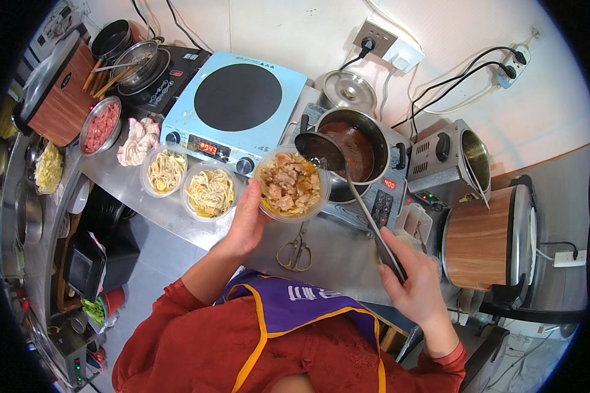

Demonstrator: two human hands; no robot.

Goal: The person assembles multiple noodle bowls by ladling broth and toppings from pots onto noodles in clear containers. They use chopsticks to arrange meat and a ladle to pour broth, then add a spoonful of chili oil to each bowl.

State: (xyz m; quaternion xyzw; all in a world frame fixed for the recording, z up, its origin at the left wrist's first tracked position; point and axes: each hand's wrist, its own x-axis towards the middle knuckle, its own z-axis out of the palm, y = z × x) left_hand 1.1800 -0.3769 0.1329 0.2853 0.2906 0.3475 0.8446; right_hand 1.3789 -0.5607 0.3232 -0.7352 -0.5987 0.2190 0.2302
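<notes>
My left hand (246,219) is closed around the side of a clear round tub (322,203) filled with brown meat pieces and some yellow bits. In my right hand (413,275) is the dark handle of a ladle (318,149). The ladle's dark bowl tilts over the tub's far rim, beside the pot's near left edge; what it holds is hard to make out. Reddish-brown sauce fills the metal pot (385,147), which sits on an induction cooker (380,200). Two more clear tubs, a left noodle tub (163,171) and a right noodle tub (208,192), stand on the counter to the left.
A light-blue cooker (242,131) with a black round plate stands behind the tubs. Scissors (295,252) lie near the counter's front edge. A metal lid (349,92) leans behind the pot. Wood-patterned cookers, including the right cooker (477,239), flank the counter; a raw-meat bowl (116,134) is at left.
</notes>
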